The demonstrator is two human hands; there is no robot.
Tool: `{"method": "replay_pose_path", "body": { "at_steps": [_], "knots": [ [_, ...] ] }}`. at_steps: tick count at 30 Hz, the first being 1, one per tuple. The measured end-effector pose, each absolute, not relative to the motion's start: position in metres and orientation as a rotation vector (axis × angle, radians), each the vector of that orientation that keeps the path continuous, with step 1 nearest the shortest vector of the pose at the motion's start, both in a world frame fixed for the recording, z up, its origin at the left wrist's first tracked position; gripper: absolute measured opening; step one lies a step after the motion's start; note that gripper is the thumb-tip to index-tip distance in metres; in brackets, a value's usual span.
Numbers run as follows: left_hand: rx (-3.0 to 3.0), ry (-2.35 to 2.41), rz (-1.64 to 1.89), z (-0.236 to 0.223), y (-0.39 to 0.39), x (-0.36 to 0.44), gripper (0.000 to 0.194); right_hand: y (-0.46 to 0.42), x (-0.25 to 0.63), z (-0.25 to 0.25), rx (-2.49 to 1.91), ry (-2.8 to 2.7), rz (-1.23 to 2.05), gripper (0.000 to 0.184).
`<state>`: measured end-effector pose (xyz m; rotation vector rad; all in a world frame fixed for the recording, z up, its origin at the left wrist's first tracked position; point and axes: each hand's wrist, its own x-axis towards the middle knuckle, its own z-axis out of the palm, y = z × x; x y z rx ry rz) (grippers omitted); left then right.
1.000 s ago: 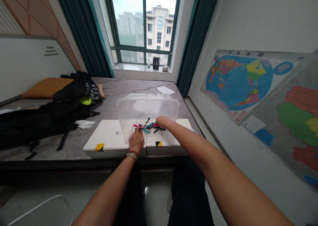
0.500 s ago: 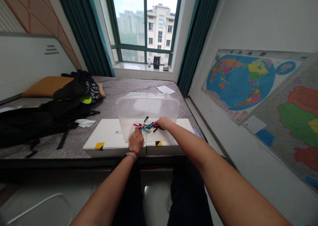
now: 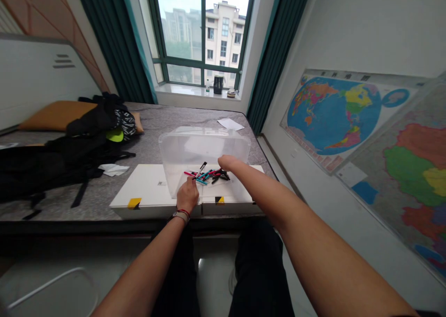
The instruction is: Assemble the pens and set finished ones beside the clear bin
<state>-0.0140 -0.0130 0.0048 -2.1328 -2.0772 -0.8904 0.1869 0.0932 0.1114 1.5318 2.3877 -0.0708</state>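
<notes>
A loose pile of pens (image 3: pixel 220 176), with black, red and blue ones among them, lies inside a clear plastic bin (image 3: pixel 205 145) tipped with its open side toward me. My left hand (image 3: pixel 188 194) is closed at the pile's left edge. Several pens stick out past its fingertips, including a white pen with a black cap (image 3: pixel 201 169) pointing up and away. Over the back right of the pile is my right hand (image 3: pixel 227 162), bent at the wrist. Its fingers point away and down, so I cannot see whether they grip a pen.
Two flat white boxes (image 3: pixel 139 185) lie under the bin at the front edge of a grey mattress (image 3: pixel 149 117). A black backpack (image 3: pixel 59 164), an orange pillow (image 3: pixel 55 115) and a crumpled tissue (image 3: pixel 114 169) are on the left. A paper sheet (image 3: pixel 230 124) lies behind the bin.
My right hand has risen slightly away from the pile, and more of the black pens now show. My left hand keeps its pens at the left edge. The whole view has shifted a little.
</notes>
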Motion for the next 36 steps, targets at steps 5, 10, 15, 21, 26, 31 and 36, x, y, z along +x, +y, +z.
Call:
{"method": "replay_pose_path", "body": {
  "at_steps": [5,10,15,21,26,31,36],
  "knots": [
    [-2.132,-2.075,-0.905,0.005,-0.013,-0.014,0.035,0.085,0.184,0.105,1.588,2.324,-0.178,0.035],
    [-2.138,-2.09,-0.913,0.005,-0.013,-0.014,0.034,0.086,0.179,0.098,1.662,2.217,-0.301,0.03],
    [-2.154,-2.084,-0.912,0.006,-0.013,-0.014,0.034,0.093,0.174,0.1,1.731,2.177,-0.42,0.028],
    [-2.136,-2.094,-0.912,0.004,-0.013,-0.014,0.034,0.098,0.174,0.116,1.75,2.313,-0.221,0.038],
    [-2.121,-2.11,-0.955,0.004,-0.013,-0.015,0.031,0.091,0.173,0.129,1.7,2.395,-0.115,0.033],
    [-2.13,-2.142,-0.891,0.007,-0.012,-0.014,0.031,0.088,0.165,0.136,1.386,2.442,0.016,0.03],
    [-2.129,-2.164,-0.869,0.006,-0.008,-0.014,0.031,0.103,0.151,0.14,1.044,2.559,0.068,0.022]
  ]
}}
